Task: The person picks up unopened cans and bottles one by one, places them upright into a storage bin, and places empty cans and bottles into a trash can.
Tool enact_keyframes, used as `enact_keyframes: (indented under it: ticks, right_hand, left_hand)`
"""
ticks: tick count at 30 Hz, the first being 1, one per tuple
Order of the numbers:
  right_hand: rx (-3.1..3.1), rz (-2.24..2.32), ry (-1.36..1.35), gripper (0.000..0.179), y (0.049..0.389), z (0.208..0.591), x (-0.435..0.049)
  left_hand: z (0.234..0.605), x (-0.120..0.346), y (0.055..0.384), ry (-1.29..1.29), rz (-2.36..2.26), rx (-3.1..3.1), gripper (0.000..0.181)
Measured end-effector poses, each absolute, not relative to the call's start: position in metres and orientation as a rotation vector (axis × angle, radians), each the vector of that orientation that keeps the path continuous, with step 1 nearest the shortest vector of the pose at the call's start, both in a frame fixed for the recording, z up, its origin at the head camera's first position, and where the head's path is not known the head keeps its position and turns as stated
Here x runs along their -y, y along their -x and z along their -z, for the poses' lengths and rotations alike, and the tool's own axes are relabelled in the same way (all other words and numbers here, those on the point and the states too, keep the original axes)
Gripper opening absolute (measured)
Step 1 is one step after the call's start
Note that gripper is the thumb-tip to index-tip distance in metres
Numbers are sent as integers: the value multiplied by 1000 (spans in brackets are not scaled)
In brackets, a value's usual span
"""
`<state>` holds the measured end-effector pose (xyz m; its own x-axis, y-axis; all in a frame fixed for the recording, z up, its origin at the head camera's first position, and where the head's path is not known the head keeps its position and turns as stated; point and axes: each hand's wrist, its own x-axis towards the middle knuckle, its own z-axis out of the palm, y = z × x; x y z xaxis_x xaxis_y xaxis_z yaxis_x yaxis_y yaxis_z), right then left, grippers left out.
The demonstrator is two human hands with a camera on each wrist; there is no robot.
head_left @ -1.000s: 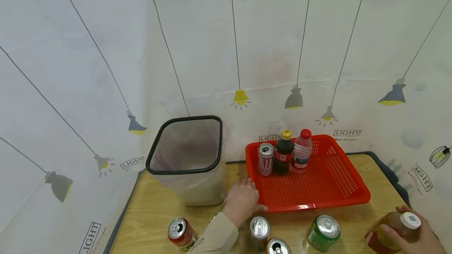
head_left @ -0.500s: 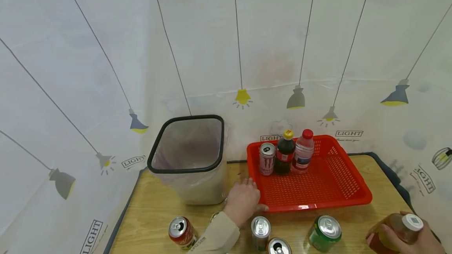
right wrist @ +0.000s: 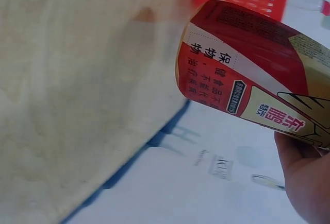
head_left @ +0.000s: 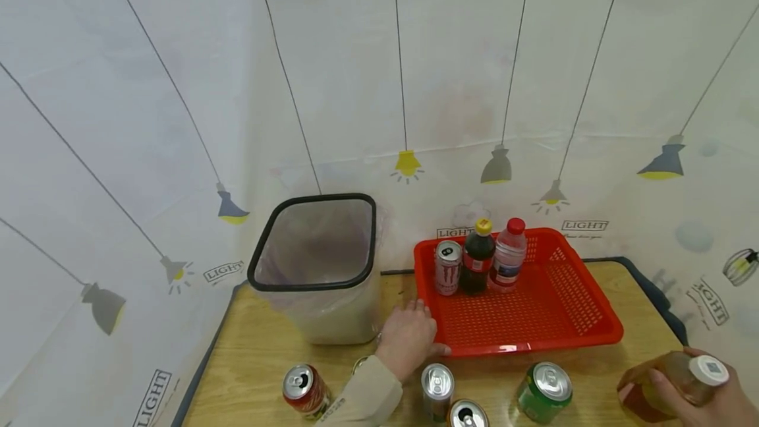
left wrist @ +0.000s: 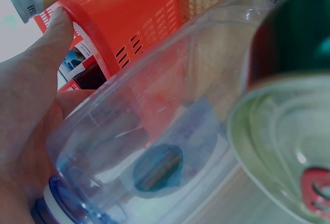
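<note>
My left hand [head_left: 406, 338] grips the near left corner of a red plastic basket [head_left: 534, 348], thumb along the front rim and fingers at the left side. In the left wrist view, a clear bottle [left wrist: 170, 147] with a blue cap lies beside that hand. My right hand [head_left: 723, 397] holds a tilted drink bottle [head_left: 682, 377] with amber liquid and a white cap; its red and yellow label [right wrist: 247, 74] fills much of the right wrist view. Inside the basket stand a pink can [head_left: 447, 270], a cola bottle [head_left: 477, 262] with a yellow cap, and a clear red-capped bottle [head_left: 508, 259].
Left of the basket is a bag-lined bin [head_left: 338, 318] with a black rim. Along the near side are a red can [head_left: 311, 397], a silver can [head_left: 437, 391], a brown-rimmed can [head_left: 468, 415] and a green can [head_left: 544, 393]. A printed curtain [head_left: 462, 84] surrounds the wooden table [head_left: 249, 361].
My right hand has shifted slightly to the right with the amber bottle. The left hand keeps its place at the basket corner.
</note>
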<state>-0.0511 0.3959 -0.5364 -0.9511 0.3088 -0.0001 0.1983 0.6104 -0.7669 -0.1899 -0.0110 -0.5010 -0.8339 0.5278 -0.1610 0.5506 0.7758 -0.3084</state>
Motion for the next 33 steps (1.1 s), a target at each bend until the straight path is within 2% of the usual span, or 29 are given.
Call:
enact_keyframes:
  ticks: [10, 14, 21, 25, 33]
  right_hand:
    - [2479, -1122, 674, 68, 51, 493, -359]
    - [2475, -1097, 522, 63, 59, 473, -355]
    - [2528, -922, 286, 65, 80, 448, -353]
    - [2490, -885, 151, 62, 101, 442, -350]
    - [2561, -928, 56, 68, 146, 434, -350]
  left_hand:
    - [500, 10, 191, -878, 537, -2884, 81]
    - [500, 10, 190, -881, 537, -2885, 82]
    - [501, 9, 191, -863, 533, -2874, 82]
    - [502, 8, 192, -856, 538, -2862, 83]
    - [501, 9, 191, -871, 564, -2869, 84]
